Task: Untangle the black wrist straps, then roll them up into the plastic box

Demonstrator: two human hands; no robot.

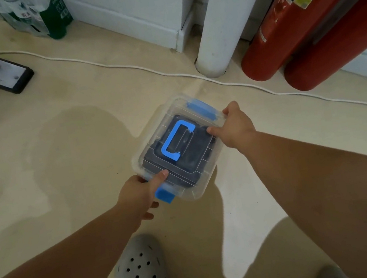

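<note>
A clear plastic box (199,184) with a lid, a blue handle (176,140) and blue latches is held above the beige floor. Dark material, the black wrist straps (199,140), shows dimly through the lid. My left hand (142,193) grips the near corner by a blue latch (165,194), thumb on the lid. My right hand (233,126) grips the right edge near the far blue latch (204,109), thumb on top. The lid lies over the box.
A white cable (103,65) runs across the floor. Two red fire extinguishers (299,24) and a white pipe (212,38) stand at the back right. Bottle packs (42,14) sit at the back left, a bracket foot (11,74) at left. My grey clog (141,275) is below.
</note>
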